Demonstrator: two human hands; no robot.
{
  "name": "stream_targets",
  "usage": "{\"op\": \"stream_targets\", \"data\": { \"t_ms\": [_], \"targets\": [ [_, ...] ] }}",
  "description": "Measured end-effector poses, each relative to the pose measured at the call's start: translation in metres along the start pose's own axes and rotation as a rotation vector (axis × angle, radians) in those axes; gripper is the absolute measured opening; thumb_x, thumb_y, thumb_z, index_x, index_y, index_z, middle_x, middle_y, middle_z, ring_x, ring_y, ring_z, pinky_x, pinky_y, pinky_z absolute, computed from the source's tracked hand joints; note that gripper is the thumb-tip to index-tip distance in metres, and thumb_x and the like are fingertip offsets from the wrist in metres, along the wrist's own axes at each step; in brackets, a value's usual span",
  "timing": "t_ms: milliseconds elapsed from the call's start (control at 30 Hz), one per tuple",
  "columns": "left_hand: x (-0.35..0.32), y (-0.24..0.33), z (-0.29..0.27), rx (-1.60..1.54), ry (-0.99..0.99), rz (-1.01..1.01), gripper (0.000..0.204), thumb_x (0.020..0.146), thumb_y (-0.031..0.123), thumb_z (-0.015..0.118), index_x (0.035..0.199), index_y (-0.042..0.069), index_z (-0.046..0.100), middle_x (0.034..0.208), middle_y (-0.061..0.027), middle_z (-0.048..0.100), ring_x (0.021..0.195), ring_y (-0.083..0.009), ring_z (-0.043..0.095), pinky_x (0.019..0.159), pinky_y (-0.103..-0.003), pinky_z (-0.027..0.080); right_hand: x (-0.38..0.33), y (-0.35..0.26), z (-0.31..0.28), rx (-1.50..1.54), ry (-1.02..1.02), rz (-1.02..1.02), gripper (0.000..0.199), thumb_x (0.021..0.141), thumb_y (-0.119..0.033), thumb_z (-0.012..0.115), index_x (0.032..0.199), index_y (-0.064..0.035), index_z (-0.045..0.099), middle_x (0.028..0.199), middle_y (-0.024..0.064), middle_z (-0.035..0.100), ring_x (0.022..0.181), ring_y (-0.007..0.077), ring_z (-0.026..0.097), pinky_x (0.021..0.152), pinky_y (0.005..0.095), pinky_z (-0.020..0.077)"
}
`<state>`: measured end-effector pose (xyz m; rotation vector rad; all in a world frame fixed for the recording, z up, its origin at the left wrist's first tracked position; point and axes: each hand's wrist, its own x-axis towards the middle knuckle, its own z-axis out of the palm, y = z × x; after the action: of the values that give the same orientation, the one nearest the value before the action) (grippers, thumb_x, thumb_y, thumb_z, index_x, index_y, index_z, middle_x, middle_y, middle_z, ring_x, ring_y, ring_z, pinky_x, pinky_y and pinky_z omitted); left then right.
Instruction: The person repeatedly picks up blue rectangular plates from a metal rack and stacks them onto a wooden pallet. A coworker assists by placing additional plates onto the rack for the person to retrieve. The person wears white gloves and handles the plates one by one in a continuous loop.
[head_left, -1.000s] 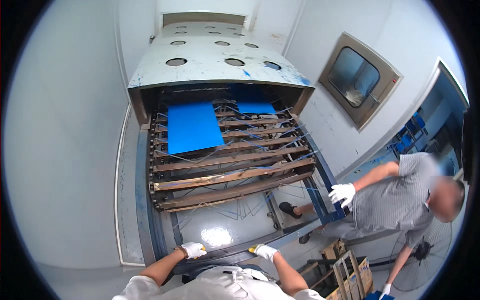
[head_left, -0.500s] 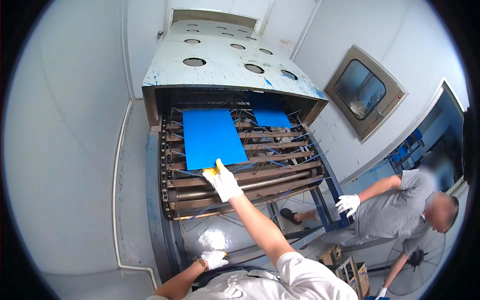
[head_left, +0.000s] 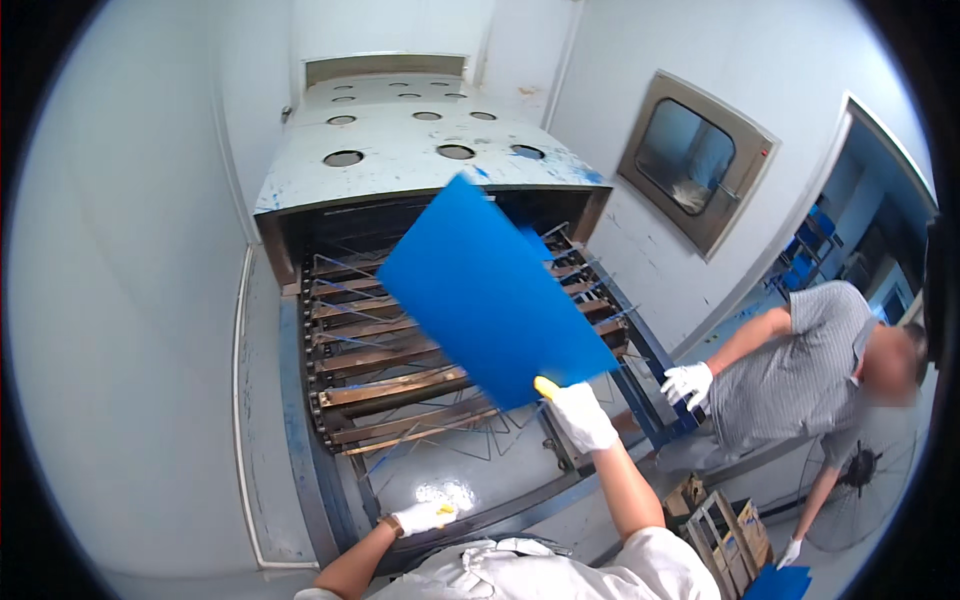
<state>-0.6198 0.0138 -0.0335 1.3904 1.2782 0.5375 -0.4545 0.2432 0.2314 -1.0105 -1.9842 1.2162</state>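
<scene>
My right hand (head_left: 578,412), in a white glove with yellow fingertips, is shut on the near corner of a flat blue panel (head_left: 490,295). The panel is tilted and raised above the conveyor rack (head_left: 390,385), with its far corner in front of the machine's hood. My left hand (head_left: 425,517), gloved the same way, hangs low near the front frame. Its fingers are loosely stretched and nothing shows in them. Another blue panel (head_left: 535,243) lies on the rack behind the held one, mostly hidden by it.
The pale hood (head_left: 400,175) with round holes covers the conveyor's far part. Thin wire supports stick up from the slats. At right a co-worker (head_left: 780,390) in white gloves reaches down to blue panels (head_left: 778,583), beside a wooden crate (head_left: 735,540) and a fan (head_left: 860,470).
My right hand has lifted the blue panel off the rack and moved it right, turning it. The view has shifted slightly. Blue panels now show beneath the co-worker's lower hand.
</scene>
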Motion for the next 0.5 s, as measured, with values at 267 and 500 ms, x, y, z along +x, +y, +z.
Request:
{"op": "stream_targets", "data": {
  "t_ms": [267, 500],
  "targets": [
    [0.060, 0.160, -0.014, 0.648, 0.666, 0.309, 0.038, 0.081, 0.028, 0.046, 0.111, 0.004, 0.045, 0.112, -0.0145, 0.048, 0.101, -0.0253, 0.046, 0.084, -0.036, 0.039, -0.133, 0.044, -0.106, -0.686, 0.171, -0.670, 0.028, 0.076, -0.017, 0.043, 0.097, -0.0121, 0.060, 0.106, 0.0076, 0.055, 0.104, 0.0254, 0.048, 0.094, 0.0399, 0.0301],
    [0.126, 0.180, 0.044, 0.421, 0.768, 0.501, 0.034, 0.081, 0.025, 0.046, 0.108, 0.004, 0.048, 0.110, -0.0144, 0.050, 0.099, -0.0260, 0.047, 0.082, -0.038, 0.040, -0.237, 0.098, -0.173, -0.825, 0.248, -0.497, 0.030, 0.074, -0.020, 0.043, 0.099, -0.0123, 0.058, 0.105, 0.0079, 0.055, 0.101, 0.0257, 0.049, 0.093, 0.0413, 0.0304]
  ]
}}
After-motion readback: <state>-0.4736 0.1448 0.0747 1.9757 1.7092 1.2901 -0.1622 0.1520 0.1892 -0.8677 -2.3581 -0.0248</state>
